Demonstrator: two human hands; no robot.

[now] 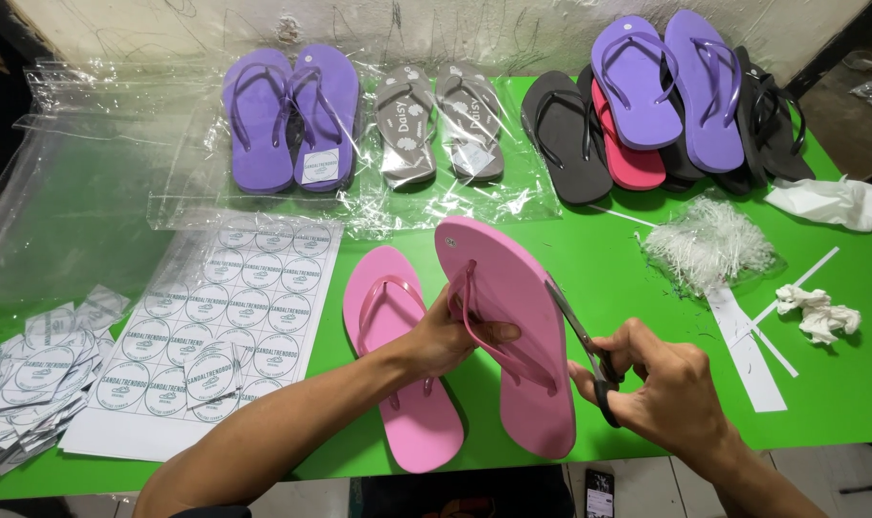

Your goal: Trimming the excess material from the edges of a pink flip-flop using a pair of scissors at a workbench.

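Note:
My left hand [443, 338] grips a pink flip-flop [513, 317] by its strap and holds it tilted on edge above the green table [628, 288]. A pair of black-handled scissors [582, 347] is in my right hand [659, 384], and its blades touch the right edge of that raised flip-flop. The second pink flip-flop [398, 374] lies flat on the table, strap up, just left of the raised one and partly under my left forearm.
A sheet of round stickers [215, 326] and cut sticker squares [33, 374] lie at left. Bagged purple [292, 115] and grey flip-flops [436, 120] sit at the back. Loose black, red and purple flip-flops [666, 96] are piled back right, near white plastic ties [709, 240] and paper scraps [820, 312].

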